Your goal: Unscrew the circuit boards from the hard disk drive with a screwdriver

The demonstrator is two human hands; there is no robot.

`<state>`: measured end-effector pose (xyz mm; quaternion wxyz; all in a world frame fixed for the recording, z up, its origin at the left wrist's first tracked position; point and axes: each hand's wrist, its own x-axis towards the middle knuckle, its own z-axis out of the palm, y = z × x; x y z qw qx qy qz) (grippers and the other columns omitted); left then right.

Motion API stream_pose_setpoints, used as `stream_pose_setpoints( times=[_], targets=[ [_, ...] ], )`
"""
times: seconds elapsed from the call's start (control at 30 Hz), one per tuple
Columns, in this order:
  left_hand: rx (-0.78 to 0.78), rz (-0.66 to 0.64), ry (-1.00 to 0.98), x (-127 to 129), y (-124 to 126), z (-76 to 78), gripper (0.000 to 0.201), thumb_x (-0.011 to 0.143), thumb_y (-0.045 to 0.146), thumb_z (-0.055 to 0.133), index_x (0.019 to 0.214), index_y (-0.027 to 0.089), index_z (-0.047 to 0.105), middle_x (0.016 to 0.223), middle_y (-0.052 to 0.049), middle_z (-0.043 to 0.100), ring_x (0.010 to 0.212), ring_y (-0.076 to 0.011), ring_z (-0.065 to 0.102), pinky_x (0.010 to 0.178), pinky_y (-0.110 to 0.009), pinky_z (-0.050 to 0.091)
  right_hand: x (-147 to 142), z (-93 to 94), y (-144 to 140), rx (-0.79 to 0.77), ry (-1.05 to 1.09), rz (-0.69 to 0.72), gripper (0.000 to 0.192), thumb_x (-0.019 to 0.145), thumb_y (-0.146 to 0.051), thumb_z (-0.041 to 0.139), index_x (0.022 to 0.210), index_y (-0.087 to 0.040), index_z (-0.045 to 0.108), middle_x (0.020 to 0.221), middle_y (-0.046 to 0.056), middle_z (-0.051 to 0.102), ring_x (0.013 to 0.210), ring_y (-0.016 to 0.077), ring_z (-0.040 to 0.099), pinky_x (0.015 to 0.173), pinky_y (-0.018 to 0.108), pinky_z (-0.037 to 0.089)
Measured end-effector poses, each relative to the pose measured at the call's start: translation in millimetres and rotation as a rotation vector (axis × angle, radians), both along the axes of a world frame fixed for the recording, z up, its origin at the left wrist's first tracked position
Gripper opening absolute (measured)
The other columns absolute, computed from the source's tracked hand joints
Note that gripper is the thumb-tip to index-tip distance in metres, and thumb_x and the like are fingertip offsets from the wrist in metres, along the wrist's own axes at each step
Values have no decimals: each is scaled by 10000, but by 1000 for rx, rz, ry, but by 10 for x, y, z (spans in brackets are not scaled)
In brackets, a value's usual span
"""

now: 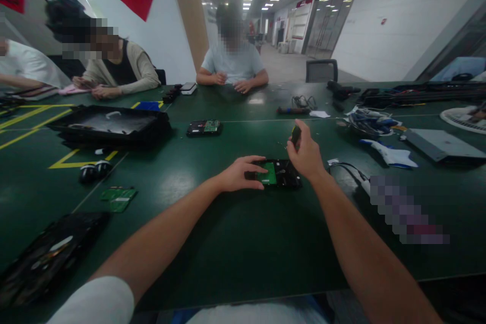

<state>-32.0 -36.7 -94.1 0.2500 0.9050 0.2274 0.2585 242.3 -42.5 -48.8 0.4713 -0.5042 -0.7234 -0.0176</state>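
A black hard drive (pixel 285 174) with a green circuit board lies flat on the dark green table in front of me. My left hand (pixel 240 173) grips its left end, thumb along the near side and fingers across the far side and board. Over the drive's right end, my right hand (pixel 308 151) is closed around an upright screwdriver (pixel 295 134) with a black and yellow handle. The screwdriver's shaft and tip are too indistinct to tell whether they touch the drive.
Another hard drive (pixel 205 127) lies farther back. Loose green circuit boards (pixel 118 197) and a black casing (pixel 53 253) are at left, below stacked black trays (pixel 114 124). At right are a power strip (pixel 366 187), cables (pixel 368 122) and a grey metal box (pixel 444 144). A person (pixel 232 63) sits opposite.
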Motion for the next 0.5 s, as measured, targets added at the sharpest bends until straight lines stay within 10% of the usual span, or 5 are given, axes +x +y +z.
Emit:
stream_pose_setpoints(
  times=[0.5],
  targets=[
    [40, 91, 43, 75, -26, -5, 513, 851, 570, 754, 1282, 294, 717, 1461, -101, 596, 1359, -310, 546, 1136, -534, 421, -186, -8, -56, 2, 149, 89, 716, 970, -363, 566, 1620, -284, 278, 1125, 88, 722, 820, 230, 732, 811, 423, 650]
  ],
)
